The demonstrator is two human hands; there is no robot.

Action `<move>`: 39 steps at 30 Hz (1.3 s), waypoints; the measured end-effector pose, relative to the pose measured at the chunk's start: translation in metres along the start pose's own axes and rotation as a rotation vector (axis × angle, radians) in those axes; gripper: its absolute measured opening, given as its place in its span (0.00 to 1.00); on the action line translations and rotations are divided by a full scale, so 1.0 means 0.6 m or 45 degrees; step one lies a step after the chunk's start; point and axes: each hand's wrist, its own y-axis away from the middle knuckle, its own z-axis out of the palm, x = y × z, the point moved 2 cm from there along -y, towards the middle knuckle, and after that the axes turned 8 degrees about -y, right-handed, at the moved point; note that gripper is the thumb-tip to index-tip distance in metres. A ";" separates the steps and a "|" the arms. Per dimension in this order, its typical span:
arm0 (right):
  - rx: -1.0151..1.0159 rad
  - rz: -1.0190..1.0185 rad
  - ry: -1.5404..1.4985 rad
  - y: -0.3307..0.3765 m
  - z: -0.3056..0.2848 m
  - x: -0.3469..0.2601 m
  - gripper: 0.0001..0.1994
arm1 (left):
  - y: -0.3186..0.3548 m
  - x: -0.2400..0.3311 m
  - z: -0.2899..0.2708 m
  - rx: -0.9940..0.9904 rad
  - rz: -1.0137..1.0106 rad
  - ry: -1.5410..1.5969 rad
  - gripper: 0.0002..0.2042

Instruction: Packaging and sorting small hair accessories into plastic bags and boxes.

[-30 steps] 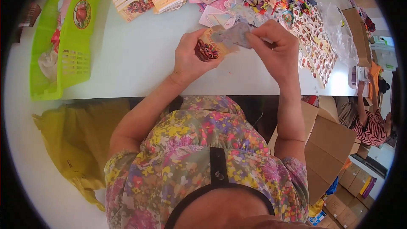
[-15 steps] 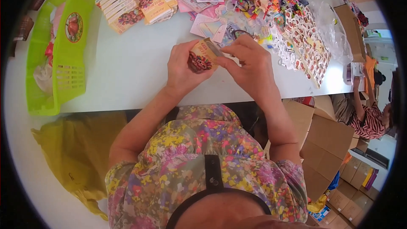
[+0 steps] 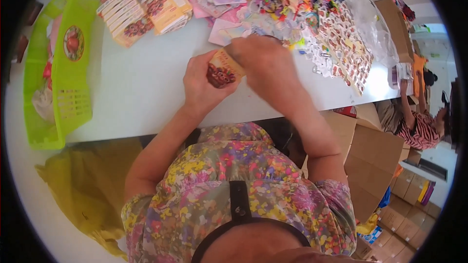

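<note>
My left hand (image 3: 197, 85) is wrapped round a small yellow box (image 3: 225, 70) with a red-brown cartoon picture on its front. It holds the box tilted above the white table. My right hand (image 3: 270, 68) is at the box's upper right end, blurred by motion. Its back hides the fingertips and the box's opening, so whether it pinches anything does not show. Beyond the hands lie a pale pastel card (image 3: 226, 31) and a pile of colourful small trinkets (image 3: 287, 0). Yellow cartons with the same sort of picture (image 3: 168, 7) stand stacked at the far left.
A lime-green plastic basket (image 3: 80, 80) stands at the table's left end. Small printed cut-outs (image 3: 346, 44) and a clear plastic bag (image 3: 375, 34) lie to the right. Cardboard boxes (image 3: 373, 165) stand below the right edge. A person in a striped top (image 3: 424, 129) works at far right.
My right hand has swung inward and over the box's upper end, its fingers turning out of sight. My left hand still holds the box. The view has shifted slightly.
</note>
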 end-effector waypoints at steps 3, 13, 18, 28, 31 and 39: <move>0.024 -0.062 0.081 -0.007 0.013 -0.015 0.16 | 0.009 -0.022 0.008 0.024 -0.189 0.245 0.35; 0.439 0.061 -0.381 0.009 -0.024 0.072 0.15 | 0.000 -0.001 -0.004 -0.058 -0.329 0.441 0.35; 0.084 0.376 0.216 0.070 -0.006 0.192 0.10 | -0.006 0.004 -0.001 -0.078 -0.346 0.461 0.34; 0.351 0.788 -0.833 0.140 -0.031 0.245 0.03 | -0.007 0.010 -0.008 -0.099 -0.345 0.516 0.34; 0.458 0.917 -1.009 0.137 -0.061 0.255 0.04 | -0.005 0.005 -0.009 -0.099 -0.332 0.496 0.34; 0.278 0.798 -0.283 0.081 -0.048 0.298 0.10 | -0.006 0.009 -0.007 -0.106 -0.326 0.458 0.35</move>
